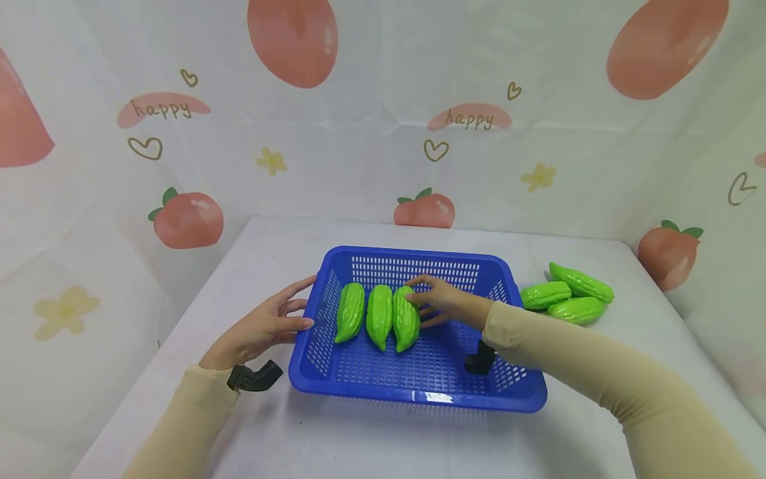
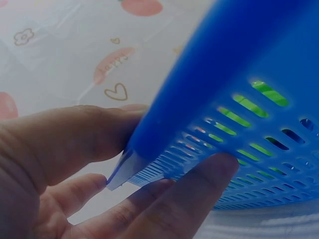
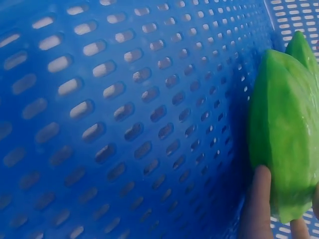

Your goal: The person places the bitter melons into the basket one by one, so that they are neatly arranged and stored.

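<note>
Near the middle of the basket (image 1: 359, 389), right hand (image 1: 439, 303) on a green gourd (image 1: 407, 326)

Nearest us, two tan sleeves (image 1: 185, 412) reach over the surface (image 1: 335, 446), whose near edge falls outside the view. By the basket's left edge, the left hand (image 1: 263, 329) grips the rim, fingers against the outer wall.

Beyond the basket's near edge, we count three gourds abreast. Thumb and fingers of the right hand pinch the rightmost. From that hand it lies to the left, long axis running near to far, pointed end toward the near edge. Right hand is the nearer; two gourds separate it from the left.

We judge the sideways relation decides: middle gourd (image 1: 380, 316) just beside it, left gourd (image 1: 350, 311) nearest the left edge. Easier room seems rightward, where basket floor shows around the forearm toward the right edge. Whether the pinched gourd bears on that floor, we cannot tell.

Farther, past the basket's right edge, three more gourds (image 1: 577, 311) lie bunched toward the surface's right edge. Behind its far edge hangs printed cloth (image 1: 359, 146).
</note>
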`<action>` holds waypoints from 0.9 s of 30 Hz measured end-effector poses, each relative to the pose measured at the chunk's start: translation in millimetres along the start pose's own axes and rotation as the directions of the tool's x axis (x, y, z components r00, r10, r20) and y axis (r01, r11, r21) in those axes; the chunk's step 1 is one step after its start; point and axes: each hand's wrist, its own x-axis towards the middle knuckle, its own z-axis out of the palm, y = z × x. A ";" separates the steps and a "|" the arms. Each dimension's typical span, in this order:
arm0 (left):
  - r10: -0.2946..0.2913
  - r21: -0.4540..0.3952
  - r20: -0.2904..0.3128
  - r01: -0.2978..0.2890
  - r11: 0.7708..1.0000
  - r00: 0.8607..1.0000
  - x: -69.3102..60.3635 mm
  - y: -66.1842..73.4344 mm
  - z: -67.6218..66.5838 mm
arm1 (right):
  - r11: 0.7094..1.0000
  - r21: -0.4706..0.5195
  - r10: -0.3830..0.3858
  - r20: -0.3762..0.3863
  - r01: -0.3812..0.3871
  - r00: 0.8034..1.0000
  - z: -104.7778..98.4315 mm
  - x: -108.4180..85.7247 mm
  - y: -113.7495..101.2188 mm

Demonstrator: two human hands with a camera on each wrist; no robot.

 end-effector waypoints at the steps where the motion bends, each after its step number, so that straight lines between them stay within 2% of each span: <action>1: 0.001 -0.002 0.003 -0.001 1.000 1.000 0.1 -0.1 -0.1 | 1.000 0.002 0.001 -0.002 -0.001 1.000 0.5 0.8 0.3; 11: -0.007 0.003 -0.007 0.007 1.000 1.000 -0.2 0.9 0.3 | 0.999 0.032 -0.002 0.008 0.002 1.000 5.5 3.0 -1.3; 27: 0.002 -0.018 0.012 -0.001 1.000 1.000 -0.7 0.9 -0.4 | 1.000 -0.021 0.007 -0.006 -0.007 1.000 5.5 4.4 -0.1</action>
